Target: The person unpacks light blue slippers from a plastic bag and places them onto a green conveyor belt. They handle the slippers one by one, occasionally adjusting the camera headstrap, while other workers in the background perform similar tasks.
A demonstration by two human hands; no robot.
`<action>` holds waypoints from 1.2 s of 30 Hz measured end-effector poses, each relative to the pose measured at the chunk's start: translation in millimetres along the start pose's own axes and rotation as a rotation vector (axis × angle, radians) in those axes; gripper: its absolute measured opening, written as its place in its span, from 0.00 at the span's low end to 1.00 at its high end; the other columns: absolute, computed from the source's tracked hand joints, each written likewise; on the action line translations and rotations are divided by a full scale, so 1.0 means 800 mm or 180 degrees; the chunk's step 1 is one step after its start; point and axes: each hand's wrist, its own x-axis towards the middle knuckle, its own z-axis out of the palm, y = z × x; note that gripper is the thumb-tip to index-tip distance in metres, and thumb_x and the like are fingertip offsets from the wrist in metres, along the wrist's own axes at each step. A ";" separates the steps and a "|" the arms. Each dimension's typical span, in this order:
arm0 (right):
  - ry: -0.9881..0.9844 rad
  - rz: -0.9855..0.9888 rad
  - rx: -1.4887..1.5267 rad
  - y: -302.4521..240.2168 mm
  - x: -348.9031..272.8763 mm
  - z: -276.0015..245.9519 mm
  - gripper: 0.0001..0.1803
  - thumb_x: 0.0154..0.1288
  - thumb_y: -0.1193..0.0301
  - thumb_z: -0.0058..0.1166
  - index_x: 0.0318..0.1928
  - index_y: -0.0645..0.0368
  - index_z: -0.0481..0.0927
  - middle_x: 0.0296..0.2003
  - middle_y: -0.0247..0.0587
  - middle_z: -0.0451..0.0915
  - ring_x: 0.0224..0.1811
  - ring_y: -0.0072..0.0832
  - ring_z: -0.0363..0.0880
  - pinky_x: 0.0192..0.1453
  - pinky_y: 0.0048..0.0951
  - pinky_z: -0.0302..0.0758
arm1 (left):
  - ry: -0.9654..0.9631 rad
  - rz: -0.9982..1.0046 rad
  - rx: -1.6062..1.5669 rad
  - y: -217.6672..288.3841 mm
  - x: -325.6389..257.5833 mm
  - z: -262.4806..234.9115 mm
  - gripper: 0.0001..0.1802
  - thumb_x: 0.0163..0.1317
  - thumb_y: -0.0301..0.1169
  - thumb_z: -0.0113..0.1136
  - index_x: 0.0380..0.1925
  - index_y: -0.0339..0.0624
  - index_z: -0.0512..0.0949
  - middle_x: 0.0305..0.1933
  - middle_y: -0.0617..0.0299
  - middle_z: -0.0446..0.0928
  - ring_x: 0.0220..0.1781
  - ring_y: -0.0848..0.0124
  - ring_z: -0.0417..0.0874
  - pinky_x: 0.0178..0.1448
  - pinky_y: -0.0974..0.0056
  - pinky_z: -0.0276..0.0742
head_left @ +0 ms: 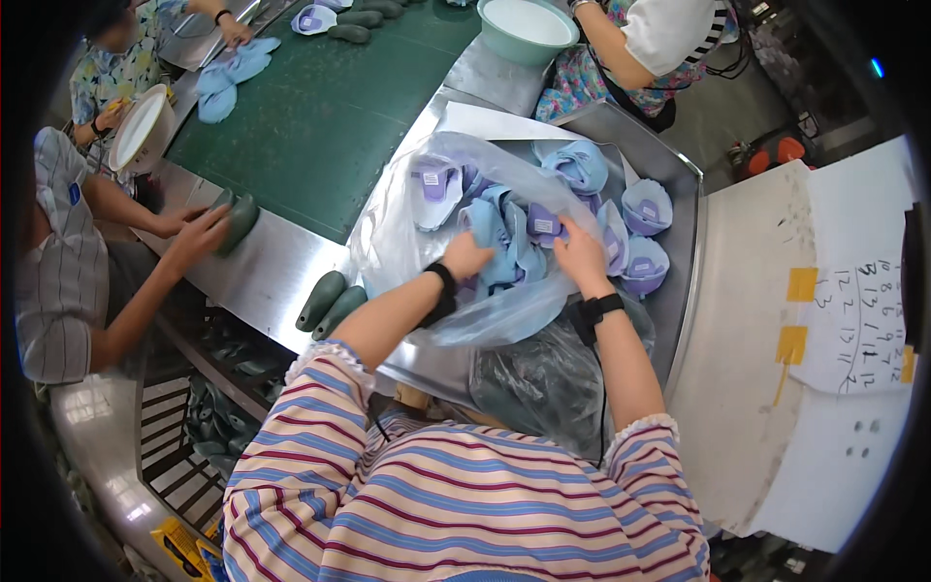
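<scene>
A clear plastic bag (402,262) lies open on the metal tray, full of light-blue and purple shoe uppers. Both my hands reach into its mouth. My left hand (467,256) is closed on a light-blue shoe upper (495,228) near the middle of the pile, its fingertips partly hidden by fabric. On the right, my right hand (582,254) has its fingers curled at the edge of an upper with a purple insole (544,223) and a white label. More uppers (645,262) lie loose to the right of the bag.
A raised metal tray wall (690,233) borders the right side. Two dark-green shoe lasts (322,299) stand by my left forearm. The green conveyor belt (310,126) runs beyond, with co-workers around it. One handles green lasts (238,225). A pale-green basin (527,34) stands at the back.
</scene>
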 end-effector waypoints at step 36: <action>-0.1671 -0.0703 0.5639 -0.114 -0.094 0.018 0.37 0.51 0.70 0.54 0.63 0.60 0.55 0.57 0.48 0.63 0.56 0.37 0.66 0.52 0.38 0.71 | -0.0110 0.1870 -0.3336 -0.046 -0.201 -0.077 0.27 0.63 0.46 0.49 0.55 0.38 0.65 0.53 0.59 0.72 0.53 0.71 0.72 0.58 0.63 0.67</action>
